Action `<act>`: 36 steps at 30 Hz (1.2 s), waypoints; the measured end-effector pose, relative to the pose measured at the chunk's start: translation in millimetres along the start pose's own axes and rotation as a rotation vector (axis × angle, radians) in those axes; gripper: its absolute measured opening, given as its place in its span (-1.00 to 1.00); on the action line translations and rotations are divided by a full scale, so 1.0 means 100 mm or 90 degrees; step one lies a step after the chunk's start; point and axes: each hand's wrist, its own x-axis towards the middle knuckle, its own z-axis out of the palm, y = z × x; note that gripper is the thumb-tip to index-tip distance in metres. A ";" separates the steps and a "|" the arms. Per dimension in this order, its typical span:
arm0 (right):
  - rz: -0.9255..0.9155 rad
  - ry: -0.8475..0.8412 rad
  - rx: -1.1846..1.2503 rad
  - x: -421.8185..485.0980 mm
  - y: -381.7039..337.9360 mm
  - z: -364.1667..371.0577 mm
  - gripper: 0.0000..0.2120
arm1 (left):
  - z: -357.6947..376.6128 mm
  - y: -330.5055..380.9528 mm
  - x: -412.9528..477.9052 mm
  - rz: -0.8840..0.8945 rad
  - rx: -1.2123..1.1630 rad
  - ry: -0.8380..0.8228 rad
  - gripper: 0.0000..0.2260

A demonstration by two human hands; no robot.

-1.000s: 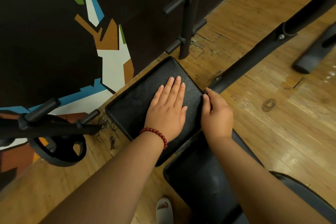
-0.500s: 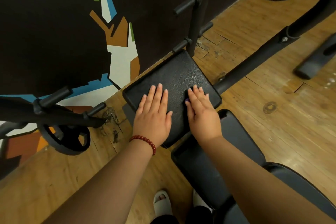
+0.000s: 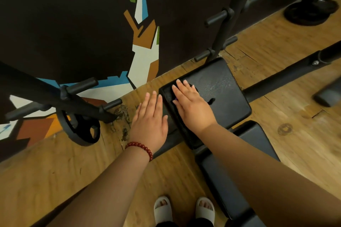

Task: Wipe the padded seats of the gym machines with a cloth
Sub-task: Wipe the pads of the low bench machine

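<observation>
So the right hand [image 3: 191, 105] lies flat on the far seat [image 3: 221, 86], fingers [image 3: 181, 88] together, a purple bit of cloth [image 3: 175, 99] showing under it. The left hand [image 3: 150, 123] is flat just left, fingers straight and together

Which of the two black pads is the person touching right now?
The squarish pad farther away: the right hand lies flat on it. The longer pad, closer in, has no hand on it.
</observation>
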 end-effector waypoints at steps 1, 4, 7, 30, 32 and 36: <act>-0.014 -0.024 0.000 0.05 -0.02 -0.02 -0.51 | -0.01 -0.03 -0.01 -0.011 -0.012 -0.001 -0.48; -0.039 -0.067 0.060 0.03 -0.02 -0.07 -0.47 | -0.07 -0.09 -0.04 -0.029 -0.050 -0.001 -0.52; 0.002 -0.017 0.144 -0.08 0.04 -0.16 -0.51 | -0.15 -0.06 -0.05 -0.024 -0.121 0.033 -0.54; 0.443 0.026 0.573 -0.16 0.22 -0.32 -0.82 | -0.17 0.55 0.35 -0.175 -0.613 0.002 -0.43; 0.452 0.035 0.663 -0.16 0.18 -0.39 -0.87 | -0.25 0.50 0.35 -0.195 -0.633 -0.049 -0.43; 0.427 0.033 0.759 -0.19 0.04 -0.50 -0.90 | -0.34 0.37 0.29 -0.200 -0.771 -0.147 -0.88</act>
